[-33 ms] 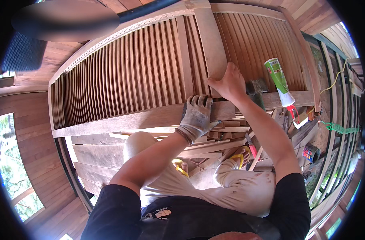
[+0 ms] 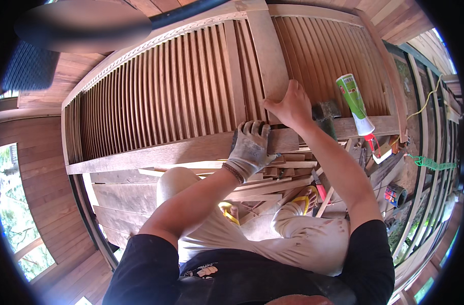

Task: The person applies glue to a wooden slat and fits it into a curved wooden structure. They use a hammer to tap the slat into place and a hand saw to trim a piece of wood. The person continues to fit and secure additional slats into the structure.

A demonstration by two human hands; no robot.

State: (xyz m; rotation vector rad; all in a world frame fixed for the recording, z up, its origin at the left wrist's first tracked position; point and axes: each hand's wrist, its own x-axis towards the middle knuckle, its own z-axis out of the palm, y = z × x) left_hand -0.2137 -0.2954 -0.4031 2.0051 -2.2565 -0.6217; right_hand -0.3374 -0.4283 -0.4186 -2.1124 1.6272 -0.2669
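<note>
A long wooden louvred panel lies across in front of me, with many thin slats inside its frame. My left hand, in a grey-white work glove, rests on the near rail. Its fingers lie over the rail toward the slats and its thumb sticks out to the right. My bare right hand is closed over the wide crossbar that divides the panel. Its thumb reaches the crossbar's left edge, beside narrow slats; the other fingers are folded, partly hidden by the hand.
Right of my right hand are a dark block-like item and a green-and-white bottle with a red nozzle. Loose wood strips, a red-handled tool and a can lie below. A green cord is at right.
</note>
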